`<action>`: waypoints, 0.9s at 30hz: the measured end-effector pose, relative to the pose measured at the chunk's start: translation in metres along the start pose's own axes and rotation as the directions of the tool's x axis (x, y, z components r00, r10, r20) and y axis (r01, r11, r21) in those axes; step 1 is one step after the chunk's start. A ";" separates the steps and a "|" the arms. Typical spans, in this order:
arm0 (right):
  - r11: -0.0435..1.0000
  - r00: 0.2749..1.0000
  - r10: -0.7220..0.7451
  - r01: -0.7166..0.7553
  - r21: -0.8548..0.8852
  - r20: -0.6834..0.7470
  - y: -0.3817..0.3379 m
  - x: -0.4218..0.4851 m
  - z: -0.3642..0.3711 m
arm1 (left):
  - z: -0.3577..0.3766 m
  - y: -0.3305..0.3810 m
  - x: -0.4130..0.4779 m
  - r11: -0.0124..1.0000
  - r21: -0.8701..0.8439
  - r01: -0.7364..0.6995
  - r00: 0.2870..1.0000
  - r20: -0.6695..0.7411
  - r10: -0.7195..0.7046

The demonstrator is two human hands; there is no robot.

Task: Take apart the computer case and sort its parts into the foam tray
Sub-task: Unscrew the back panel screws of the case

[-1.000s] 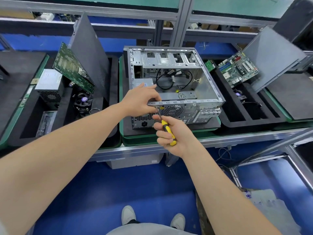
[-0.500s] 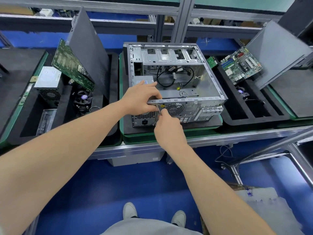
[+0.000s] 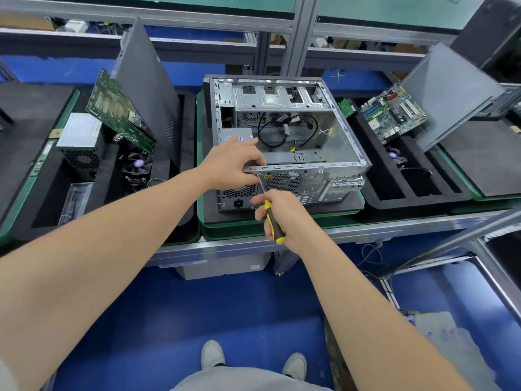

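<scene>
We see the case (image 3: 335, 142) lying open between the left tray (image 3: 187, 131) and right tray (image 3: 394, 203). Our left hand (image 3: 228, 165) grips its near top edge, fingers curled over the rim. Our right hand's (image 3: 284, 213) fingers wrap round the screwdriver (image 3: 271, 218), whose tip meets the rear panel

The left hand (image 3: 229, 165) covers the computer case's (image 3: 342, 136) rim corner at its 8 o'clock and part of the grey box (image 3: 238, 133) inside. The right hand (image 3: 286, 213) hides some of the screwdriver (image 3: 273, 222) handle and some rear-panel ports (image 3: 303, 198). What the tip touches is too small to tell. At 9 o'clock the power supply label (image 3: 80, 129) is unreadable. At 2 o'clock the edge cuts a dark case (image 3: 490, 32).
</scene>
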State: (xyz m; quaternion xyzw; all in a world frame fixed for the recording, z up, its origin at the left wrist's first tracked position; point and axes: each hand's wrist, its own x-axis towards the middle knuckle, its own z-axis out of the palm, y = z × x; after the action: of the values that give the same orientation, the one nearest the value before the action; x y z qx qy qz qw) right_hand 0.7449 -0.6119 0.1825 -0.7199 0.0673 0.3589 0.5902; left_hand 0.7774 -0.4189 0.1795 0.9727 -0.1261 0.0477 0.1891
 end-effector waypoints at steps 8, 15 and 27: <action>0.748 0.896 -0.048 -0.261 0.610 0.442 0.017 -0.003 -0.010 | 0.003 -0.005 0.001 1.000 0.000 -0.003 1.000 -0.001 0.003; 0.971 0.984 -0.126 0.097 0.217 0.123 0.017 0.002 -0.003 | 0.002 -0.004 0.001 1.000 -0.006 -0.013 1.000 0.008 0.013; 0.342 0.790 -0.609 0.174 -0.924 -0.077 0.021 0.001 0.015 | 0.003 -0.002 0.001 1.000 0.001 0.000 1.000 -0.017 0.000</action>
State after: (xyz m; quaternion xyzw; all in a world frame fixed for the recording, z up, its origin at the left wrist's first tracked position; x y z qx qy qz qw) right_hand 0.7278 -0.6046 0.1645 -0.9676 -0.1863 0.0218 0.1691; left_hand 0.7786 -0.4182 0.1760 0.9724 -0.1244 0.0560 0.1895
